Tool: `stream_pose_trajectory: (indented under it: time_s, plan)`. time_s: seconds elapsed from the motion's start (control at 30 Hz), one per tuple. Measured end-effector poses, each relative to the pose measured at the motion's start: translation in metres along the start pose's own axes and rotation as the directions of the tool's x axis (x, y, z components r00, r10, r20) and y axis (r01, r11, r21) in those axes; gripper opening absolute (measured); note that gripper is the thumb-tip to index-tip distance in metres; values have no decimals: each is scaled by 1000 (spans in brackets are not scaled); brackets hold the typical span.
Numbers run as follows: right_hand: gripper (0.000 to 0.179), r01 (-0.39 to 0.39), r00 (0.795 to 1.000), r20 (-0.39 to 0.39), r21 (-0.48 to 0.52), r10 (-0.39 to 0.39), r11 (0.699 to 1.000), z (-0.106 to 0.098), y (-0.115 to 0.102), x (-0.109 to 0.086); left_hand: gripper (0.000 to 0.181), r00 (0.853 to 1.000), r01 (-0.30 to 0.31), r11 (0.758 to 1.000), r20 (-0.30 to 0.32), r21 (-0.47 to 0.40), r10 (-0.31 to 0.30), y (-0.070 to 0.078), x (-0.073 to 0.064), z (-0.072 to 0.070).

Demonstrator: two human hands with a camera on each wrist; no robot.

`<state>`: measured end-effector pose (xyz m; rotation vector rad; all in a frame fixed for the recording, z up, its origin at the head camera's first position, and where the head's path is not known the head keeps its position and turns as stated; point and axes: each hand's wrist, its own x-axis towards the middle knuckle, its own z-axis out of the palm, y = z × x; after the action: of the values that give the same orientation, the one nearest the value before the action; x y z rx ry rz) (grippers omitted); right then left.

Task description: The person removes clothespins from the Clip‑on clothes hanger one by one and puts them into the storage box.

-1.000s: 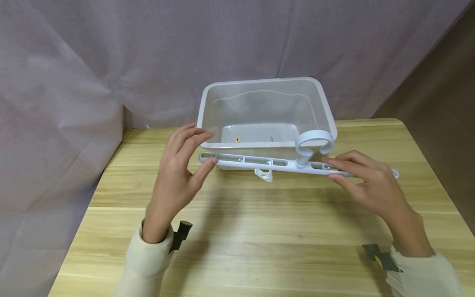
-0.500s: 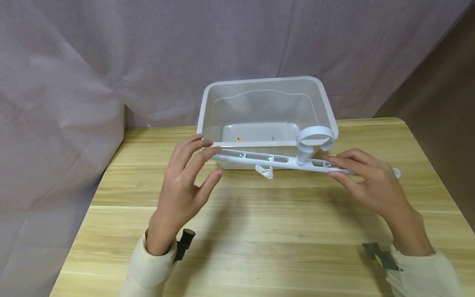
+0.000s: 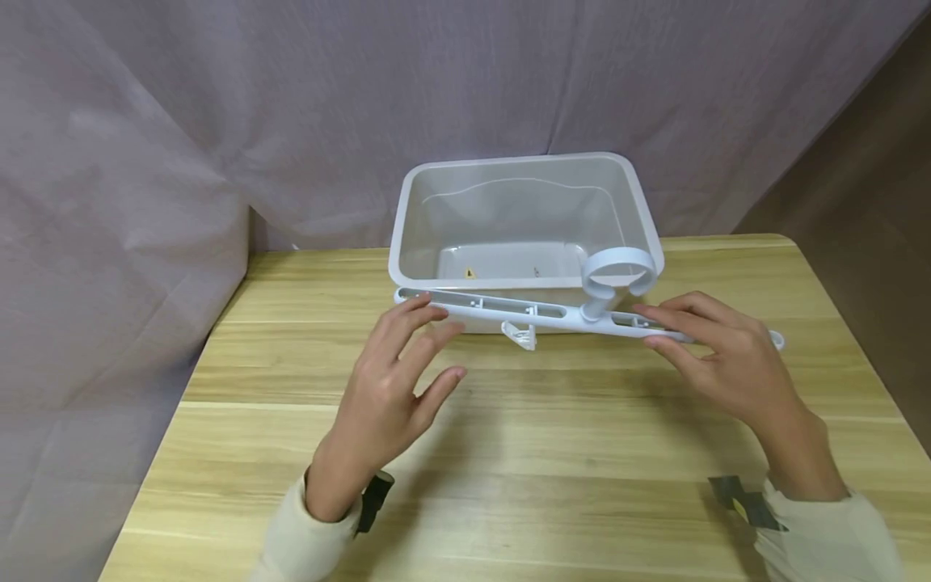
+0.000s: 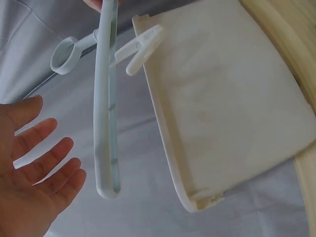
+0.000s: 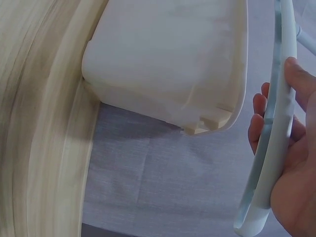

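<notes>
A white plastic clip hanger (image 3: 575,321) is held level above the table, in front of the bin's front wall. Its C-shaped hook (image 3: 620,259) points up, and one white clip (image 3: 520,335) dangles from the bar. My right hand (image 3: 735,356) grips the bar's right arm, thumb on one side and fingers on the other, as the right wrist view also shows. Near the bar's left end is my left hand (image 3: 385,388), its fingers spread and relaxed. In the left wrist view a gap separates that hand (image 4: 29,182) from the bar (image 4: 101,128).
Behind the hanger stands a light grey plastic bin (image 3: 465,284) with a small yellow sticker (image 3: 469,273) on its floor. It sits at the back of a wood-grain table (image 3: 553,485). A grey curtain (image 3: 327,121) hangs along the back and left.
My left hand has come off the bar's left end and moved down and right, toward me. The bar's left end has risen slightly. My right hand keeps its grip.
</notes>
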<state>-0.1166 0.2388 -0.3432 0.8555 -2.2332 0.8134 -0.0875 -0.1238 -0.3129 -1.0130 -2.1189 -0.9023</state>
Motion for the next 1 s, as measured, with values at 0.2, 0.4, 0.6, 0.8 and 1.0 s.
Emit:
stream_pose_trajectory:
  time_s: [0.2,0.4,0.6,0.8,1.0]
  plan:
    - [57,-12,1000,-5,1,12,1000,1,0,-1,41,999,-5,997,38,-83,8,7,-2,5]
    - [57,-12,1000,-7,10,12,1000,0,1,-1,39,997,11,989,74,-147,-1,7,-5,13]
    - [59,-2,1000,-14,5,2,1000,-1,0,0,41,984,95,966,168,-242,-55,6,-13,22]
    - [59,-2,1000,-18,19,3,1000,-1,0,2,35,968,158,948,234,-277,-93,3,-20,31]
    - [58,3,1000,-19,34,-2,999,-1,-1,3,34,952,218,918,278,-330,-126,-2,-26,52]
